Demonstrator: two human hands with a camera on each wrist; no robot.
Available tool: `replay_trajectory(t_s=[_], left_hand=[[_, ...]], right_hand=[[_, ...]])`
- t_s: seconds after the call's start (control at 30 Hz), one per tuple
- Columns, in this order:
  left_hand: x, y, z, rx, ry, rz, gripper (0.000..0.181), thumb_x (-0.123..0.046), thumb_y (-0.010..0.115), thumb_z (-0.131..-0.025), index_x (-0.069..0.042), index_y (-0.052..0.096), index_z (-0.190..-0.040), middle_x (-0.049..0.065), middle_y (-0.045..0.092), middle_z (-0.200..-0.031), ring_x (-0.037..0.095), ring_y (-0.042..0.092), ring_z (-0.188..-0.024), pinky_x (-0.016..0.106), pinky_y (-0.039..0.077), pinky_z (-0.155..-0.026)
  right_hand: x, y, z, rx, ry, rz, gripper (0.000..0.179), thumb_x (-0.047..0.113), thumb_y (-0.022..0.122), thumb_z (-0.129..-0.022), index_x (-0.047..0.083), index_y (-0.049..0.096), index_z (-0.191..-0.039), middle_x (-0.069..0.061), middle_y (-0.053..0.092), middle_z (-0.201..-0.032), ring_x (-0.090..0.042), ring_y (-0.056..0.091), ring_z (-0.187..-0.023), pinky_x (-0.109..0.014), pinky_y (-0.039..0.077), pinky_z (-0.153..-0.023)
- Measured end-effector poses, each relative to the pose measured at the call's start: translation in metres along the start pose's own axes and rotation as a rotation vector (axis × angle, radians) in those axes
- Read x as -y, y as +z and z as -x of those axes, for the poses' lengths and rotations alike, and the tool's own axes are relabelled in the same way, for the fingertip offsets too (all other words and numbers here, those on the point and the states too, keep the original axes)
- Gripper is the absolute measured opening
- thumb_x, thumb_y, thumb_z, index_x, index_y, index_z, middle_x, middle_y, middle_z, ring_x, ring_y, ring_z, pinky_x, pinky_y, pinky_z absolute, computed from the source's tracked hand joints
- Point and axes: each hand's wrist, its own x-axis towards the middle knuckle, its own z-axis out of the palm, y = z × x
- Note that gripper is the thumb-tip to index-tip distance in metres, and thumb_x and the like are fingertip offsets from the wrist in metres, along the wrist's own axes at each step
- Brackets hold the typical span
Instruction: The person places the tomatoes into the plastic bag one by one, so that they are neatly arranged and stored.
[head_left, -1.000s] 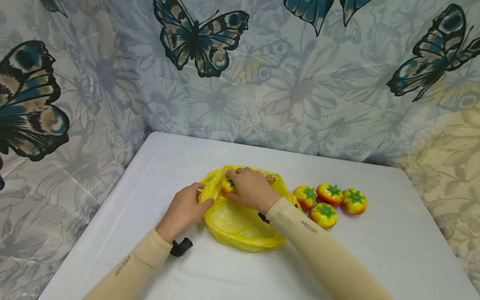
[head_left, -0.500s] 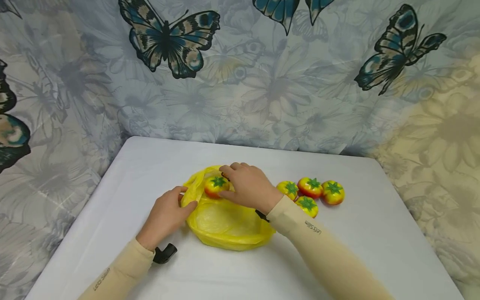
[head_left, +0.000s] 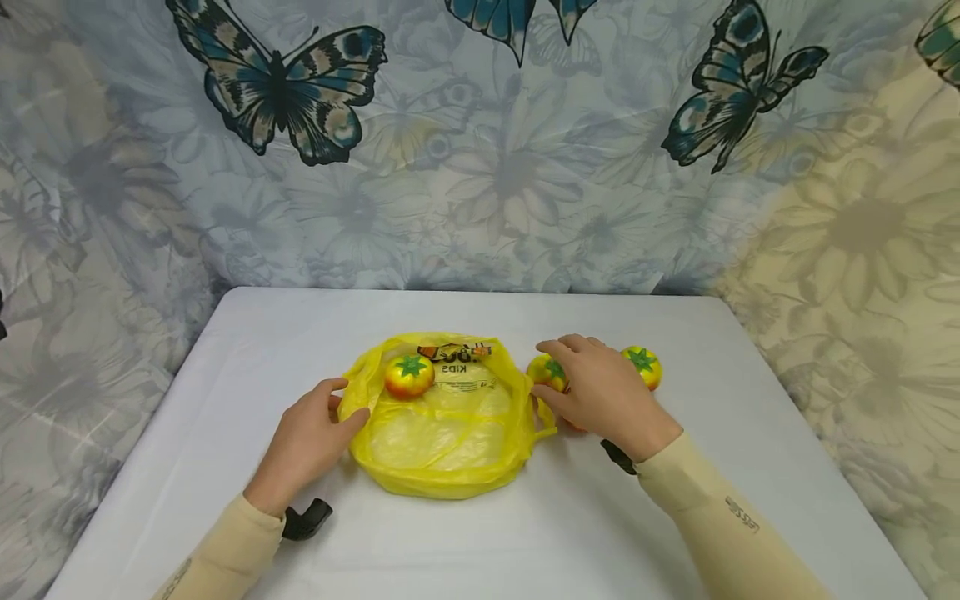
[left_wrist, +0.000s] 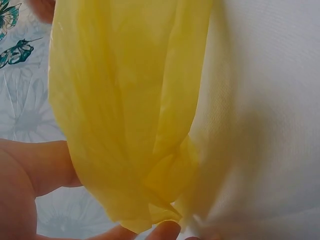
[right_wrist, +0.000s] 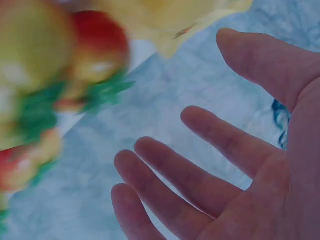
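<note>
A yellow plastic bag [head_left: 442,479] lies on the white table with its mouth spread wide. Inside it, toward the back left, sits a red-and-yellow tomato [head_left: 408,377] with a green star-shaped top. My left hand [head_left: 303,437] holds the bag's left rim; in the left wrist view the yellow film [left_wrist: 120,110] passes between thumb and fingers. Over the tomatoes right of the bag hovers my right hand [head_left: 607,396], fingers spread and holding nothing in the right wrist view. One tomato [head_left: 546,371] shows left of this hand and another [head_left: 645,367] behind it; others are mostly hidden beneath.
White cloth covers the table [head_left: 465,550]. A patterned butterfly backdrop [head_left: 517,200] stands along its back edge. The bag's handle [head_left: 546,425] sticks out on the right, close to the tomatoes. Black camera mounts [head_left: 307,521] are worn at the wrists.
My right hand has let go of the tomato in the bag and moved right, over the loose ones. My left hand stays at the bag's rim. The head view has swung right.
</note>
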Motion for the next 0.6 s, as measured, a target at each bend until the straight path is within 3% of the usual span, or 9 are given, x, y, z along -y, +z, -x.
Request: replay_trajectory(t_s=[0.27,0.6], left_hand=[[0.002,0.000,-0.002,-0.012,0.007,-0.003,0.073,-0.044,0.066,-0.105,-0.002,0.042,-0.160,0.022,0.067,-0.140,0.031,0.066,-0.115,0.048,0.056,-0.094],[0.001,0.002,-0.001,-0.019,0.018,-0.023,0.068,-0.043,0.067,-0.105,0.000,0.050,-0.155,0.023,0.068,-0.141,0.033,0.067,-0.119,0.051,0.056,-0.097]], right_hand=[[-0.024,0.018,0.035,-0.033,0.112,-0.045,0.060,0.043,0.081,-0.096,0.012,0.066,-0.146,-0.019,0.067,-0.140,-0.040,0.067,-0.121,-0.059,0.061,-0.086],[-0.028,0.039,0.045,-0.038,0.165,-0.053,0.067,0.043,0.085,-0.093,0.012,0.063,-0.148,-0.021,0.064,-0.133,-0.036,0.068,-0.105,-0.058,0.061,-0.081]])
